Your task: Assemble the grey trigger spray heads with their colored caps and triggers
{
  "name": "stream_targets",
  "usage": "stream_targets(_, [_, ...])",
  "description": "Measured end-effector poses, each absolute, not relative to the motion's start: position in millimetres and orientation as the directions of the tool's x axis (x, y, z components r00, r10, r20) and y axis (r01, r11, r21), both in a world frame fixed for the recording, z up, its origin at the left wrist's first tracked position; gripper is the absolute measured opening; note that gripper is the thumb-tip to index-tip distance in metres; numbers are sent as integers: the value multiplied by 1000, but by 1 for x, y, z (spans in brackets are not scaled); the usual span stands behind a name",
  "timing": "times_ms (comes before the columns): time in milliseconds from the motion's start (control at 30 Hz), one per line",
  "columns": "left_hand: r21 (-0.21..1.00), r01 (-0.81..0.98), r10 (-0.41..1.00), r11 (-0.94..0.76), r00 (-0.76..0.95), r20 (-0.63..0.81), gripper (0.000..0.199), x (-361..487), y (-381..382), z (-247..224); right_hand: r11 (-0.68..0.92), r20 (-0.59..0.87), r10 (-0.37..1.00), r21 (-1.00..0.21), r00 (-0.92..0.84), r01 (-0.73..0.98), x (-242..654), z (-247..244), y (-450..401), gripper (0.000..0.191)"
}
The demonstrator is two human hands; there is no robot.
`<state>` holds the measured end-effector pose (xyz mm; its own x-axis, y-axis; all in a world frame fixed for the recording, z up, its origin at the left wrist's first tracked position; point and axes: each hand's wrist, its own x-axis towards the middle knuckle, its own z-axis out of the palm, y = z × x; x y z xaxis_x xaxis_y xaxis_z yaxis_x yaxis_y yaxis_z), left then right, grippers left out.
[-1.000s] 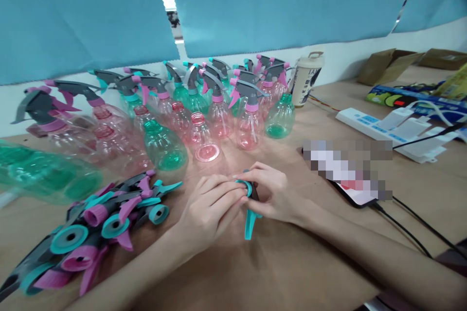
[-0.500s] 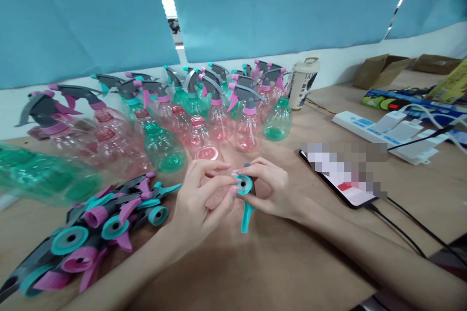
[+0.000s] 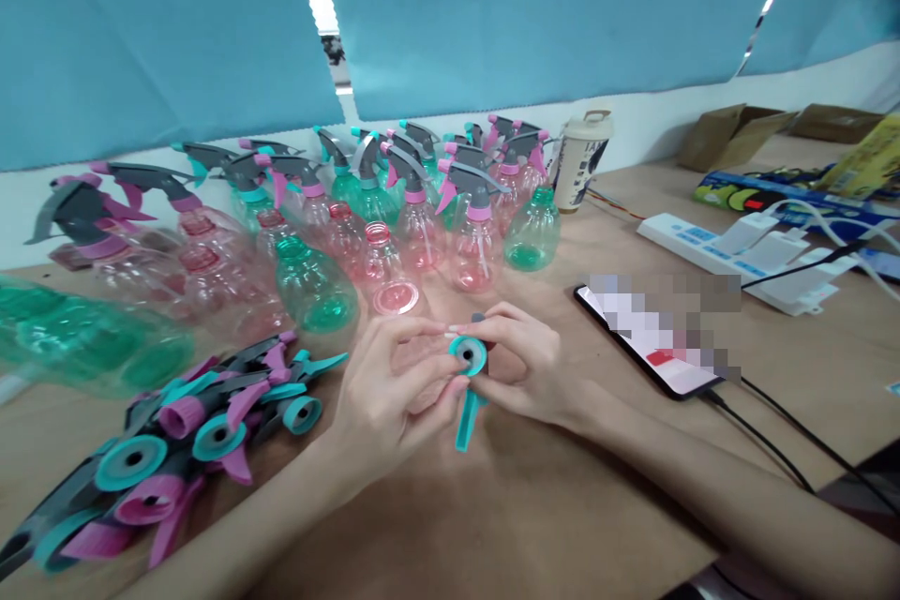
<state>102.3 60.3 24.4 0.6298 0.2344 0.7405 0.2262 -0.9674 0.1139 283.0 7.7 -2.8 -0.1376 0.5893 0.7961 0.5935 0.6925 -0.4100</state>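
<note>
Between my hands is a grey and teal trigger spray head (image 3: pixel 468 356), its round teal collar facing me and its teal trigger pointing down. My right hand (image 3: pixel 524 361) grips the body from the right, mostly covering the grey part. With thumb and fingertips, my left hand (image 3: pixel 400 384) holds the collar's left rim. Just behind my hands stands an uncapped pink bottle (image 3: pixel 380 253). A loose heap of pink, teal and grey spray heads (image 3: pixel 221 436) lies to the left of my left forearm.
Several bottles with spray heads fitted (image 3: pixel 478 234) crowd the back of the table. Open green bottles (image 3: pixel 309 286) stand among them, and another green bottle (image 3: pixel 91 337) lies at left. To the right are a phone (image 3: pixel 647 337) with cables, a power strip (image 3: pixel 731 262) and a paper cup (image 3: pixel 582 159).
My left fingers have shifted slightly on the collar. The spray head has turned a little, its trigger swinging slightly left. The view has moved a touch.
</note>
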Motion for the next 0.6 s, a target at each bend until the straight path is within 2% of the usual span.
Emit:
stream_targets(133, [29, 252, 185, -967, 624, 759, 14, 101, 65, 25, 694, 807, 578, -406, -123, 594, 282, -2, 7, 32])
stream_targets(233, [44, 268, 208, -962, 622, 755, 18, 100, 63, 24, 679, 798, 592, -417, -114, 604, 282, 0, 5, 31])
stream_targets(367, [171, 262, 303, -950, 635, 710, 24, 102, 57, 23, 690, 794, 593, -415, -134, 593, 283, 1, 5, 34])
stream_targets(500, [315, 242, 394, -918, 650, 650, 21, 105, 53, 25, 689, 779, 610, -429, -147, 584, 284, 0, 6, 34])
stream_targets(600, [369, 250, 438, -895, 647, 624, 19, 106, 52, 26, 678, 766, 626, -442, -145, 588, 284, -1, 7, 33])
